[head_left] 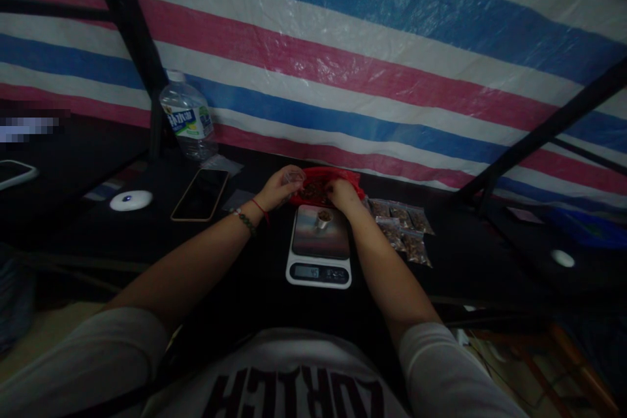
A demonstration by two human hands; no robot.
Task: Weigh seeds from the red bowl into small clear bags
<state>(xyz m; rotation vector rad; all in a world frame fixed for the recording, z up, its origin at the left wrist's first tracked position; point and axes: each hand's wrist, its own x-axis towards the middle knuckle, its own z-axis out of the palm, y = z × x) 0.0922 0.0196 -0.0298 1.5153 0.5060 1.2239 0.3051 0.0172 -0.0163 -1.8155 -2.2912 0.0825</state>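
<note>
Right hand (337, 194) reaches into the red bag (350, 177) just beyond the scale (321, 268); I can't tell whether its fingertips meet. Beyond the scale's left side, my left hand (283, 187) clasps a clear item (294, 176). A small cup (323, 221) sits on the scale.

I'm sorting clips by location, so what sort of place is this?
Probably a makeshift work stall or booth: striped plastic sheeting hangs behind a black table, which bears a digital scale and small filled bags.
</note>
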